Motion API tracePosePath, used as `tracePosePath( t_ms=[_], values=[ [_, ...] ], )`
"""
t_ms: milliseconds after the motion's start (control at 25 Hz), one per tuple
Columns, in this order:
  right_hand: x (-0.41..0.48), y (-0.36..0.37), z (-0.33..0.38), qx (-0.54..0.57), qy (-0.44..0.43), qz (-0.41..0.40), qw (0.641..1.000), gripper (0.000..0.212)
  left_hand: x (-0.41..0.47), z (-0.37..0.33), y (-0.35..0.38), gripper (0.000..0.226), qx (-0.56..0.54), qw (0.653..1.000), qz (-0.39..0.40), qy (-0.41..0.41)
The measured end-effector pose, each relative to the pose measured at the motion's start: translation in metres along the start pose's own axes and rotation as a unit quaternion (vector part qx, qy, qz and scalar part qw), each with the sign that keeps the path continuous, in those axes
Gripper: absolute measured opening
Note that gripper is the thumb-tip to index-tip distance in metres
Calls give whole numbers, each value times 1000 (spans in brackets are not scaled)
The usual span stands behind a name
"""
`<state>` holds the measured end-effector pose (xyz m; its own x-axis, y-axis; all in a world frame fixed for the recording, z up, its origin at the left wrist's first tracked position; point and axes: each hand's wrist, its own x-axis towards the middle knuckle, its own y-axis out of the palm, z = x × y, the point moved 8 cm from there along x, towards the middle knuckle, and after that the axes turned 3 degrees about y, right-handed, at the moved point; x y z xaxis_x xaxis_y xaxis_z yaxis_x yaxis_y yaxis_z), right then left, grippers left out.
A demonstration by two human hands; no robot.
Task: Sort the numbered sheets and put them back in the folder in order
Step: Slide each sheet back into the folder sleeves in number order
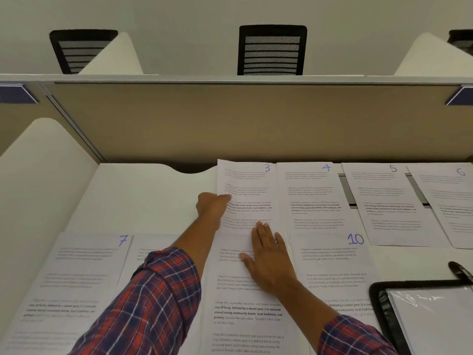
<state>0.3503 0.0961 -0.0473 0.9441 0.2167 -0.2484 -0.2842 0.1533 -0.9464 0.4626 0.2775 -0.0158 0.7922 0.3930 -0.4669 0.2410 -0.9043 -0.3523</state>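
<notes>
Printed sheets with blue handwritten numbers lie in two rows on the white desk. Sheet 3 (pixel 252 185), sheet 4 (pixel 311 198), sheet 5 (pixel 389 201) and sheet 6 (pixel 453 198) form the far row. Sheet 7 (pixel 76 272), a sheet whose number is hidden (pixel 245 308) and sheet 10 (pixel 332 265) form the near row. My left hand (pixel 212 208) pinches the left edge of sheet 3. My right hand (pixel 268 257) lies flat with straight fingers on the hidden-number sheet, fingertips at sheet 3's lower edge. The black folder (pixel 381 303) with clear sleeves lies open at the lower right.
A beige partition (pixel 256 119) closes off the back of the desk. A black pen (pixel 460 271) lies above the folder. Another sheet (pixel 139 254) is mostly under my left sleeve. Bare desk (pixel 143 196) lies left of sheet 3.
</notes>
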Motion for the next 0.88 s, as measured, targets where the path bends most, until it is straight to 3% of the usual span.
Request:
tracePosePath(
  t_ms=[120, 280, 480, 640, 760, 880],
  values=[
    [-1, 2, -1, -8, -8, 1, 1000, 97, -1, -12, 4, 11, 74, 995, 10, 63],
    [-3, 4, -3, -32, -15, -64, 997, 86, -14, -43, -2, 14, 108, 977, -12, 183],
    [-5, 6, -6, -27, -9, -80, 996, 90, -44, -83, -20, 13, 71, 943, -11, 324],
    [-6, -10, 0, 1, -1, -81, 997, 91, -53, -94, -39, 13, 19, 936, -28, 351],
    [-10, -37, 3, 117, 30, -114, 986, 88, -62, -102, -53, 11, -32, 936, -45, 349],
    [-25, -65, 2, 308, 74, -171, 933, 83, -74, -98, -66, 9, -96, 940, -58, 323]
  ],
)
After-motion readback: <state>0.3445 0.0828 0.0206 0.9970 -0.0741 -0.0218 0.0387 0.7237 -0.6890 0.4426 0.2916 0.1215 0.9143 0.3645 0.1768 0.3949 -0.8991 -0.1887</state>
